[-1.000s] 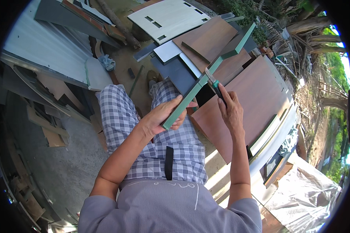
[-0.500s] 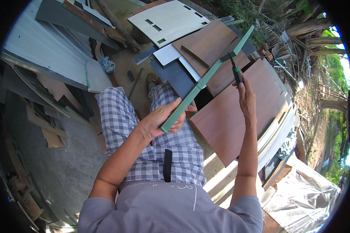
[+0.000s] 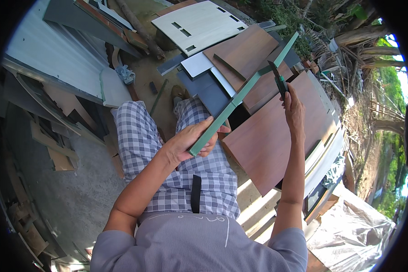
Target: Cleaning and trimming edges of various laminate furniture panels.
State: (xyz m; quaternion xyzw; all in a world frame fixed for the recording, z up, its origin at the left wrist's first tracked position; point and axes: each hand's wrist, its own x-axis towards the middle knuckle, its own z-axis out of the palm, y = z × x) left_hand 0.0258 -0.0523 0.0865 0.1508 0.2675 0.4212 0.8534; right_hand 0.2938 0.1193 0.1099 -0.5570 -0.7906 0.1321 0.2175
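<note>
A long, narrow green strip [image 3: 231, 104] slants up and away to the right from my lap, with a slight bend near its far part. My left hand [image 3: 192, 139] is closed around its near end, thumb along the top. My right hand [image 3: 293, 108] grips a knife [image 3: 281, 84] by its black-and-green handle. Its dark blade points up and left, and the tip overlaps the strip's far part in the head view; whether they touch I cannot tell. Below the strip are my checkered trousers [image 3: 138, 140], with a black strap [image 3: 196, 194] hanging at the waist.
Brown wood panels [image 3: 267, 140] are stacked at the right, with dark and white boards [image 3: 199, 65] beyond. A pale slotted panel [image 3: 199, 25] lies at the back. Grey metal sheeting [image 3: 59, 59] and scrap boards stand left. Crumpled clear plastic [image 3: 349, 226] lies at lower right.
My right hand has shifted slightly right and down with the knife, whose blade now shows broader and leans more to the left. The green strip and my left hand have hardly moved.
</note>
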